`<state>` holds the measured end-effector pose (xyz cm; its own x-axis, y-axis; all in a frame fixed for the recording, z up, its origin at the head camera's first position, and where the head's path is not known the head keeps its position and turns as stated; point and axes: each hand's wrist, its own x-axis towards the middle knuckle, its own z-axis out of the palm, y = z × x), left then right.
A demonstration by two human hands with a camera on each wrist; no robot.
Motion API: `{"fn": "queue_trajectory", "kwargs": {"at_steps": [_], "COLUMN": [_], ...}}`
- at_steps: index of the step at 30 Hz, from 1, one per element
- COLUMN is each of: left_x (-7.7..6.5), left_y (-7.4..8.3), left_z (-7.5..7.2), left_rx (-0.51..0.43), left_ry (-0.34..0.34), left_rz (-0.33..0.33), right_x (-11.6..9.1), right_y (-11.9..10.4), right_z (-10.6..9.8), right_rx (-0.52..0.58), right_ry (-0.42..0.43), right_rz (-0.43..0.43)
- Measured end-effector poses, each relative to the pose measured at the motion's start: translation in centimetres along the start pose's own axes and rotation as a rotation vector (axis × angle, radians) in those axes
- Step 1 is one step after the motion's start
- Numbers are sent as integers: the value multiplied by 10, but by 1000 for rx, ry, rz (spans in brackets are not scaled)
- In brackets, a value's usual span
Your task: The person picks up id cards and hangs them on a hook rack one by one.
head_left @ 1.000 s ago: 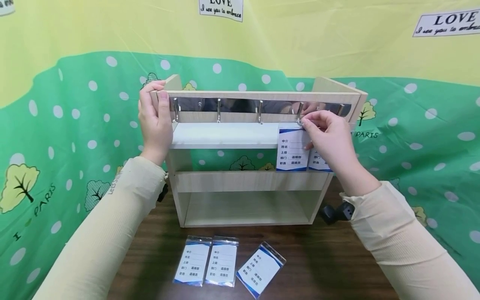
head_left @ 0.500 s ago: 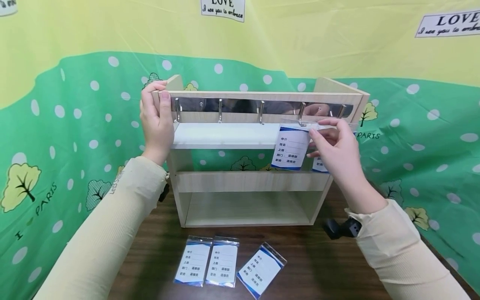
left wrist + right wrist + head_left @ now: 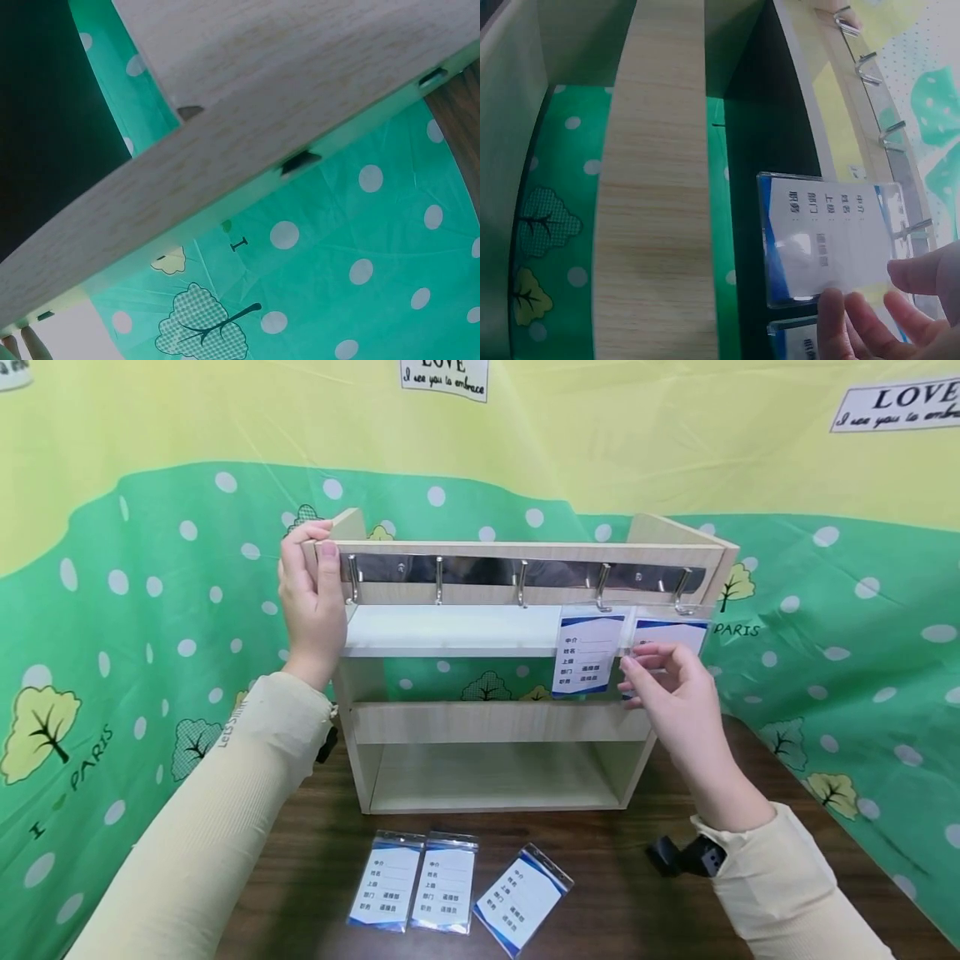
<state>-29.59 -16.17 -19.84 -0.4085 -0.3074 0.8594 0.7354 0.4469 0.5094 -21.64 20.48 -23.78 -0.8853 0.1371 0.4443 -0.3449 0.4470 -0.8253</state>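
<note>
My left hand point(image 3: 309, 610) grips the upper left end of the wooden shelf point(image 3: 495, 722), thumb on the front board. Along that board runs a shiny metal hook rail point(image 3: 480, 570) with several hooks. One clear-sleeved name badge point(image 3: 588, 652) hangs from the second hook from the right, slightly tilted. Another badge point(image 3: 671, 631) hangs on the rightmost hook, its lower part hidden by my right hand point(image 3: 678, 702). That hand's fingers are loosely bent beside the first badge's lower right edge; in the right wrist view, thumb and fingers point(image 3: 832, 322) stand apart.
On the dark wooden table point(image 3: 600, 893) lie three more badges: a left one point(image 3: 386, 881), a middle one point(image 3: 444, 883) and a slanted right one point(image 3: 521, 900). A patterned green and yellow cloth point(image 3: 150, 610) surrounds the shelf.
My right hand has let go of the badge near the hook and moved down and slightly right. The badge swung and now hangs from the hook. My left hand stays in place.
</note>
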Motion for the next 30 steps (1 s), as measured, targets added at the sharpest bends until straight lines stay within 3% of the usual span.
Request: {"fn": "queue_trajectory", "kwargs": {"at_steps": [17,23,30], "left_x": [-1,0,-1], "left_y": [3,3,4], "left_z": [-1,0,0], "left_rx": [0,6,3], "left_ry": [-9,-5,0], "left_rz": [-20,3,-22], "right_x": [-33,-41,-53], "right_y": [26,36,50], "right_z": [15,19,24], "right_rx": [-4,25,45], "right_ry": [-127,-151,-183], "right_rz": [64,80,151]}}
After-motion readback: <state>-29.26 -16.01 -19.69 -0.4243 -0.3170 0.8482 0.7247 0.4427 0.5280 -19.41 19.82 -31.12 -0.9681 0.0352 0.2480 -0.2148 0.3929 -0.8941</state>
